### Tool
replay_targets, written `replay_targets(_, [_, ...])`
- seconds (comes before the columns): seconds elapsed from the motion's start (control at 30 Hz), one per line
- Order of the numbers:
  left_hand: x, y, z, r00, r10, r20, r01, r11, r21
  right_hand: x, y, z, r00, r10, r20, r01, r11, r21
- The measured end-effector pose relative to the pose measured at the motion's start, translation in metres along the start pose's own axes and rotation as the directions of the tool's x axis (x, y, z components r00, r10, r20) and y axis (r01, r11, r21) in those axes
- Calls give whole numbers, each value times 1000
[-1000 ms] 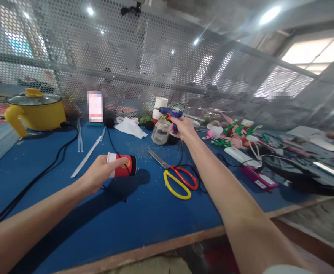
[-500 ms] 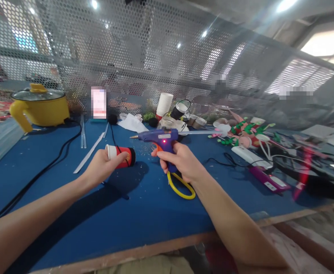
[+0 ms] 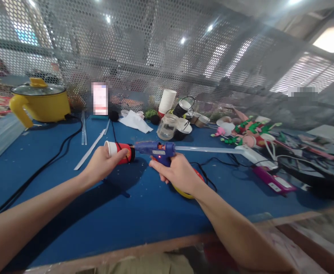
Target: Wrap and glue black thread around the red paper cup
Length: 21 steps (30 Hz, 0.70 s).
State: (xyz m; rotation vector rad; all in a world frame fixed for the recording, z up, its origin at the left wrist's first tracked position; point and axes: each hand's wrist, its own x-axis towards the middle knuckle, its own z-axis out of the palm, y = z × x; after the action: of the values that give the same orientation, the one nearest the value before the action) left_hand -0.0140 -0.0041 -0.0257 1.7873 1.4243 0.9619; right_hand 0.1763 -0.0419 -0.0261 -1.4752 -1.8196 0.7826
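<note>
My left hand [image 3: 100, 163] is wrapped round a red and white paper cup [image 3: 123, 153], which lies on its side in the air with its black-banded end to the right. A thin black cord crosses the cup. In my right hand [image 3: 178, 171] is a blue glue gun [image 3: 159, 151] with a small red light lit. Its nozzle tip is at the cup's black end; whether it touches I cannot tell. A long clear glue stick [image 3: 208, 149] sticks out of the gun's back. Yellow-handled scissors [image 3: 185, 193] lie partly hidden behind my right wrist.
A yellow electric pot [image 3: 43, 102] and a bundle of clear glue sticks [image 3: 3, 139] stand at the left. A lit phone [image 3: 100, 99], a glass jar [image 3: 167, 128] and stacked paper cups [image 3: 167, 101] line the back. At the right are a power strip [image 3: 260, 158] and a purple box [image 3: 274, 180].
The glue gun has moved down and its nozzle has come to the cup's black end. Its glue stick has dropped with it. My left hand and the cup have barely moved.
</note>
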Motion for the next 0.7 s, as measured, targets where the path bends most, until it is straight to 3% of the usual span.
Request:
replay_targets(0.2, [1, -5, 2, 999, 35, -22, -33, 996, 81, -1, -7, -1, 999, -13, -29, 10, 995, -101])
replay_targets(0.7, [1, -4, 1, 999, 20, -34, -17, 996, 87, -4, -13, 0, 999, 23, -37, -26, 995, -94])
